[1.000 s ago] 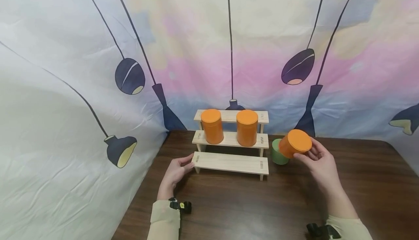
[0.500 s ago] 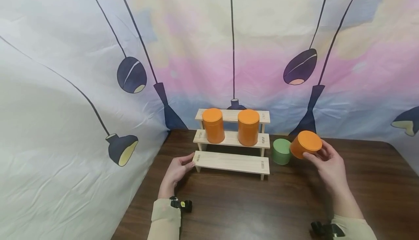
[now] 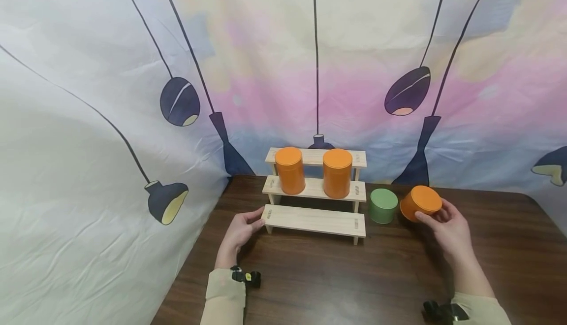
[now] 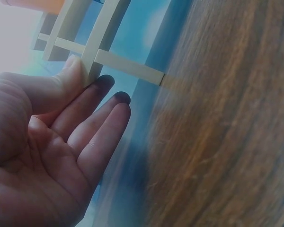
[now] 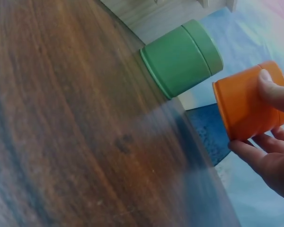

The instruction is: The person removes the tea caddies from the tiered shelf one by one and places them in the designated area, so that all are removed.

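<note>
My left hand (image 3: pixel 238 231) pinches the left end of the lowest step of a three-tier wooden display stand (image 3: pixel 314 220); in the left wrist view the thumb (image 4: pixel 72 75) lies on the board's end with the fingers beneath it. To the right of the stand, my right hand (image 3: pixel 454 234) holds an orange lidded tin (image 3: pixel 418 204) by its side, thumb in front. The right wrist view shows this tin (image 5: pixel 248 101) slightly tilted, close over the table. A green lidded tin (image 3: pixel 383 207) stands upright between it and the stand, apart from the orange one.
Two more orange tins, a left one (image 3: pixel 290 172) and a right one (image 3: pixel 337 175), stand upright on the middle step. The dark wooden table (image 3: pixel 319 280) backs onto a printed cloth (image 3: pixel 363 29) with painted hanging lamps.
My right hand has moved the orange tin rightward and down, away from the green tin it partly covered, and turned it more upright. The left hand keeps its hold on the stand.
</note>
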### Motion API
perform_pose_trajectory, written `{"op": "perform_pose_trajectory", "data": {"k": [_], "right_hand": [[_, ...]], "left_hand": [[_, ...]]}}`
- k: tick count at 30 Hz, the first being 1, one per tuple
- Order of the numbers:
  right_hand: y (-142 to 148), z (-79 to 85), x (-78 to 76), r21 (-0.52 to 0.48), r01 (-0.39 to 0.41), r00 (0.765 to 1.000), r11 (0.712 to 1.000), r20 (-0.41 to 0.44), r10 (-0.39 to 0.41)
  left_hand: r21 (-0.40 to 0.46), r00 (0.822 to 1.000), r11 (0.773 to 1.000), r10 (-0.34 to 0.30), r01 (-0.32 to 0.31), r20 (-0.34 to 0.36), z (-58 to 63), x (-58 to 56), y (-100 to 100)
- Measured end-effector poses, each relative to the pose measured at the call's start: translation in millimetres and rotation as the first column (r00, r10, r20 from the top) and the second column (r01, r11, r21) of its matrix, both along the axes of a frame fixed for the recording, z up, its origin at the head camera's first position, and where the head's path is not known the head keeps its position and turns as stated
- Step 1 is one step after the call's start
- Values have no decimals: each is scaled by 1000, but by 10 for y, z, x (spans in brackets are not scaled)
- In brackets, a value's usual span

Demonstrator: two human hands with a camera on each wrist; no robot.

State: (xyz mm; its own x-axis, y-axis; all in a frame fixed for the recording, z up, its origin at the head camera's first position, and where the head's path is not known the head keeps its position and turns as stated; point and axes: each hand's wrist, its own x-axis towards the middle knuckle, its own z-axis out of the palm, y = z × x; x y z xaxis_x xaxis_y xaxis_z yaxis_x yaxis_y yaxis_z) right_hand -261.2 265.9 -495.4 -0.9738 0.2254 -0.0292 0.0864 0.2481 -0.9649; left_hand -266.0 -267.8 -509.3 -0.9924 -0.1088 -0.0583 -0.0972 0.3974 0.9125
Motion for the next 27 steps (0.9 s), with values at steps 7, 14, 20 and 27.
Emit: {"op": "perform_pose_trajectory", "data": {"k": [7, 14, 20, 27], "right_hand": [[-22, -73, -22, 51, -43, 998, 998, 38, 41], [-70, -149, -53, 108, -50, 997, 993, 66, 43], [-80, -176, -58, 114, -53, 997, 992, 60, 47], [-83, -192, -75, 109, -60, 997, 992, 56, 54]], "left_hand": [[-11, 1000, 1000, -9, 8, -10, 5, 4, -12], [-33, 1000, 999, -12, 12, -15, 9, 4, -12], [-14, 1000, 1000, -17, 17, -16, -5, 2, -6], [-26, 1000, 1000, -12, 11, -18, -4, 0, -12]]}}
